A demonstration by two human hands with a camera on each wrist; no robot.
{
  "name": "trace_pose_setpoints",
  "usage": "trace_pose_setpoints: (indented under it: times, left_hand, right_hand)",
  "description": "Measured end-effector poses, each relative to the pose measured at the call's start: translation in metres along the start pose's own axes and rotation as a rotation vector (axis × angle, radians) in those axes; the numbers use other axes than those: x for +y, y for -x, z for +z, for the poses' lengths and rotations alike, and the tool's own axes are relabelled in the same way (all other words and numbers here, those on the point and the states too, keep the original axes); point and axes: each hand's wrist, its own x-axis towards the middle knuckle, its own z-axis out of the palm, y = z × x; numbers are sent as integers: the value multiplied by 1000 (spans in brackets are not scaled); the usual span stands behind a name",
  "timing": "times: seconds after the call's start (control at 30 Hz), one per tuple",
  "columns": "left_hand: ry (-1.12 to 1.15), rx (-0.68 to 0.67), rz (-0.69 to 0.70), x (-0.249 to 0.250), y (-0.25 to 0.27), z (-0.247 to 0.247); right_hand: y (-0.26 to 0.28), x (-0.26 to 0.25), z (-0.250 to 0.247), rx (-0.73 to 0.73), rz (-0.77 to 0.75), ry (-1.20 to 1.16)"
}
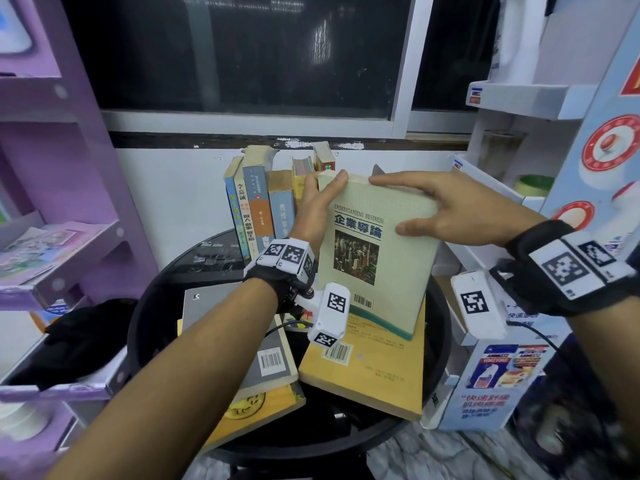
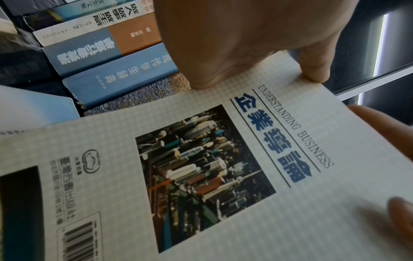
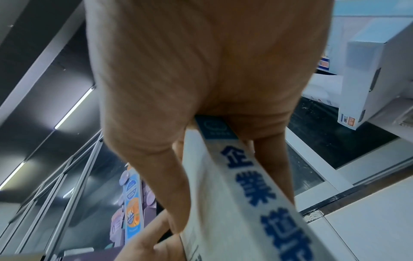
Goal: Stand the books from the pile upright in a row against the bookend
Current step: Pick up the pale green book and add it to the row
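Both hands hold a pale book titled "Understanding Business" [image 1: 374,251], tilted back, with its lower edge on the pile. My left hand [image 1: 325,183] pinches its top left corner, thumb on the cover and fingers behind. My right hand [image 1: 391,206] grips the spine side near the top, thumb on the cover. The right wrist view shows that spine [image 3: 245,194] between thumb and fingers. A row of upright books [image 1: 263,199] stands behind, also in the left wrist view [image 2: 107,61]. A grey tip [image 1: 378,169], maybe the bookend, pokes up behind the held book.
The pile on the round black table [image 1: 145,327] holds a yellow book [image 1: 374,372], a grey book [image 1: 266,351] and another yellow one [image 1: 256,407]. Purple shelves [image 1: 59,258] stand at the left. White shelves [image 1: 519,98] and a printed carton [image 1: 491,382] crowd the right.
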Motion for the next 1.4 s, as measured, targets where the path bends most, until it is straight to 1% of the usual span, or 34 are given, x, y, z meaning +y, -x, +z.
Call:
trace_pose_setpoints:
  times: [0.07, 0.13, 0.27, 0.4, 0.57, 0.67, 0.83, 0.93, 1.03, 1.13, 1.4]
  left_hand:
    - [-11, 3, 2, 0, -1, 0]
    - [-11, 10, 1, 0, -2, -2]
    - [-42, -10, 3, 1, -5, -2]
    - [-136, -20, 13, 5, -5, 0]
    - [-270, 23, 62, 8, -12, -3]
    - [-381, 25, 127, 11, -21, -11]
    - [-535, 77, 173, 14, -38, -20]
    - [-695, 100, 216, 18, -48, -18]
    - [-900, 71, 266, 24, -59, -16]
    - [-1020, 35, 272, 27, -76, -18]
    - [-1155, -50, 190, 21, -112, -34]
  right_hand:
    - [2, -1, -4, -69, 25, -37]
    - [3, -2, -4, -88, 28, -42]
    - [4, -2, 3, -6, -6, -20]
    - [5, 4, 6, 75, -24, -75]
    - [6, 10, 11, 167, -35, -116]
    - [5, 13, 10, 204, -18, -134]
    - [0, 17, 0, 259, 40, -130]
    - [-4, 19, -4, 291, 72, -95]
    - [-11, 21, -7, 329, 115, -99]
    - [-23, 22, -9, 364, 133, -69]
    - [-82, 29, 2, 457, 233, -18]
